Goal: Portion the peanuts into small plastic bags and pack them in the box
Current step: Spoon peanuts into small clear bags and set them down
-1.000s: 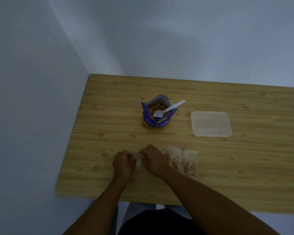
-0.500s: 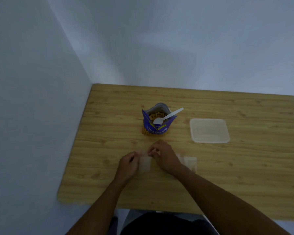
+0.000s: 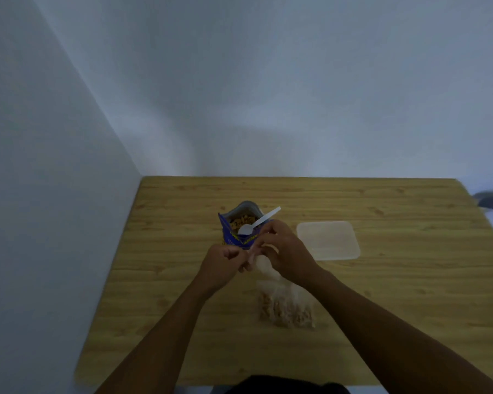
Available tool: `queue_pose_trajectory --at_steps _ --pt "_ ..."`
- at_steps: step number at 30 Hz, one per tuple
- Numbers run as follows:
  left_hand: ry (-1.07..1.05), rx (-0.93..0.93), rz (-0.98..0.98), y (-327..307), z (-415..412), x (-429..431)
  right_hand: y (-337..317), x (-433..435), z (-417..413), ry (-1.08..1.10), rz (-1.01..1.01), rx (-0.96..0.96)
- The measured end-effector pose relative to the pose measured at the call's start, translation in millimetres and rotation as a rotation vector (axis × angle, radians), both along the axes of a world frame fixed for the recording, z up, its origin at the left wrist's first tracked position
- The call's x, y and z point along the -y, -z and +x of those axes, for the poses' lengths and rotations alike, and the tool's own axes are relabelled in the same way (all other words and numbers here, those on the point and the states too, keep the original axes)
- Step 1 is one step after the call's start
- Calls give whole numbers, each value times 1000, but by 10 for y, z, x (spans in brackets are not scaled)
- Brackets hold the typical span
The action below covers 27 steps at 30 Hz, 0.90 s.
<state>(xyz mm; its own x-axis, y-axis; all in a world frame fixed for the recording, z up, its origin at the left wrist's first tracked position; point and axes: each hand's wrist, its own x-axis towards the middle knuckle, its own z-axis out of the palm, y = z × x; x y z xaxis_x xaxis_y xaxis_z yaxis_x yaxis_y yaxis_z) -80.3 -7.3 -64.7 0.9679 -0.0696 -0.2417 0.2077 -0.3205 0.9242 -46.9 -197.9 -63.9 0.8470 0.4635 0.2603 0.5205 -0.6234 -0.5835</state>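
Spoon (image 3: 259, 222) in peanut pouch (image 3: 237, 229), box (image 3: 328, 240) to its right.

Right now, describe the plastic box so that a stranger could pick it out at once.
Start at the wooden table set in the corner of the walls. Right of the blue peanut pouch, which stands near its middle with a white spoon in it, lies the box. It alone is a flat, translucent, rounded rectangle.
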Motion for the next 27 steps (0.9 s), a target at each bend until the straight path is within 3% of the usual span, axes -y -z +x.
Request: queue_pose_trajectory --at_steps 6,10,15,18,23,27 --pt "-154 246 232 -21 154 118 -211 178 83 -112 -40 -212" --pt "-133 374 255 -36 143 211 -289 143 61 72 102 -313" --pt "-74 394 259 -1 131 245 -295 96 53 231 353 -464" --pt "-19 430 245 -78 123 236 -285 113 113 231 339 -521" --pt "197 462 382 -99 256 107 -369 148 207 117 304 -522" --pt "197 540 350 -151 362 95 -411 171 310 90 320 -510"
